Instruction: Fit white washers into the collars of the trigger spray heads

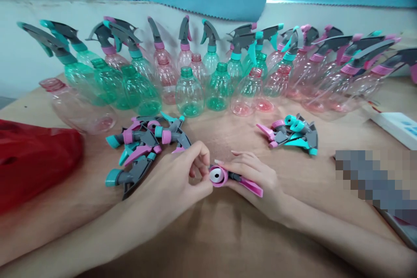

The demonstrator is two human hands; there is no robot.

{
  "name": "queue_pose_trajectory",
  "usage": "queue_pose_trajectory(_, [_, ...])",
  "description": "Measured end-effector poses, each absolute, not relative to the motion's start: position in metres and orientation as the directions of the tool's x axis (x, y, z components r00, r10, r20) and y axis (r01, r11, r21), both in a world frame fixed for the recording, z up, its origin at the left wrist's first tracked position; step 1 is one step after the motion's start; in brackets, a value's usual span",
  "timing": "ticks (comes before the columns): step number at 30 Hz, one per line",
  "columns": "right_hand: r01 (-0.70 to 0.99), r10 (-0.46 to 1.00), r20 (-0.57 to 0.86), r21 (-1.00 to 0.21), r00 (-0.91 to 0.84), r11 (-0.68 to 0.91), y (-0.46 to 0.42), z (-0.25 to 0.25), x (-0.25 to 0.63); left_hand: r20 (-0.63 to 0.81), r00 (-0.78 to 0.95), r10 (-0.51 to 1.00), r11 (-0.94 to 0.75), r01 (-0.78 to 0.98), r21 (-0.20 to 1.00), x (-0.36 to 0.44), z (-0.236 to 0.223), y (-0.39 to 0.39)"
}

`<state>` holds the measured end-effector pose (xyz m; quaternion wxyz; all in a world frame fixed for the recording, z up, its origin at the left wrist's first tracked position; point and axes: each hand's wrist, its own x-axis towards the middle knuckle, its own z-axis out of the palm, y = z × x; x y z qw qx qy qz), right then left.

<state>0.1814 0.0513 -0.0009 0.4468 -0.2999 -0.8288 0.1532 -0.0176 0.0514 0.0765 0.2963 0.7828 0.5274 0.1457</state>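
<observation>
My right hand [257, 176] is wrapped round a trigger spray head with a pink collar [224, 174] and a pink trigger. The collar's opening faces me, and a white disc [216, 175] with a dark hole sits inside it. My left hand [192, 173] is closed in a pinch at the collar's left rim; whatever lies between its fingertips is hidden. Beside that hand lies a pile of grey spray heads [140, 139] with pink and turquoise parts. A smaller group of spray heads [293, 132] rests beyond my right hand.
Open-necked green bottles [219, 89] and pink bottles [248, 95] stand behind the piles, with capped spray bottles [211, 58] along the wall. A red bag [35, 160] lies at left. To the right are a white power strip [399, 126] and a pixelated flat object [374, 182].
</observation>
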Motion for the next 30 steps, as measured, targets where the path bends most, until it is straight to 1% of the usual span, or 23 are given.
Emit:
queue_pose_trajectory(3, [0.347, 0.626, 0.659, -0.521, -0.417, 0.78, 0.05, -0.001, 0.18, -0.043, 0.451, 0.892, -0.34, 0.729, 0.594, -0.018, 0.075, 0.049])
queue_pose_trajectory(6, [0.343, 0.627, 0.661, -0.524, -0.413, 0.779, 0.05, 0.0, 0.18, -0.004, 0.446, 0.895, -0.367, 0.74, 0.564, -0.018, 0.074, 0.045])
queue_pose_trajectory(8, [0.345, 0.634, 0.661, -0.532, -0.402, 0.773, 0.049, 0.0, 0.18, 0.054, 0.45, 0.891, -0.407, 0.742, 0.532, -0.018, 0.075, 0.044])
queue_pose_trajectory(11, [0.344, 0.642, 0.665, -0.543, -0.38, 0.766, 0.048, 0.0, 0.179, 0.149, 0.518, 0.842, -0.52, 0.707, 0.48, -0.019, 0.074, 0.042])
queue_pose_trajectory(13, [0.338, 0.647, 0.666, -0.552, -0.371, 0.762, 0.048, 0.001, 0.179, 0.171, 0.548, 0.819, -0.559, 0.694, 0.454, -0.02, 0.074, 0.042])
queue_pose_trajectory(18, [0.325, 0.637, 0.669, -0.549, -0.383, 0.77, 0.047, 0.003, 0.179, 0.17, 0.556, 0.814, -0.572, 0.714, 0.404, -0.02, 0.073, 0.039])
queue_pose_trajectory(21, [0.32, 0.636, 0.671, -0.549, -0.382, 0.772, 0.047, 0.003, 0.18, 0.191, 0.537, 0.821, -0.565, 0.722, 0.4, -0.02, 0.07, 0.039])
queue_pose_trajectory(26, [0.31, 0.632, 0.668, -0.551, -0.392, 0.775, 0.047, 0.004, 0.18, 0.318, 0.514, 0.797, -0.604, 0.664, 0.441, -0.02, 0.066, 0.041])
queue_pose_trajectory(30, [0.322, 0.629, 0.671, -0.54, -0.392, 0.777, 0.048, 0.004, 0.18, 0.298, 0.529, 0.795, -0.606, 0.663, 0.44, -0.019, 0.064, 0.042])
